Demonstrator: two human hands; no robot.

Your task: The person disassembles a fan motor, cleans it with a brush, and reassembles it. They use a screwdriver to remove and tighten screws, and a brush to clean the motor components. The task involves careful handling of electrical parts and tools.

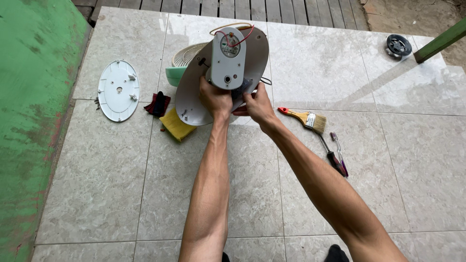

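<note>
Above both hands' grip, motor housing (227, 58)

Floor tiles (310, 68) glossy; oval panel (191, 104) smooth white plastic; paintbrush (303, 118) wooden-handled.

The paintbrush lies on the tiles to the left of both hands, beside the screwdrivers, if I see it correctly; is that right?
Not quite: the head view shows the paintbrush on the tiles to the right of both hands, not the left. It does lie beside the screwdrivers. The left hand and right hand hold the white fan panel with its grey motor.
</note>
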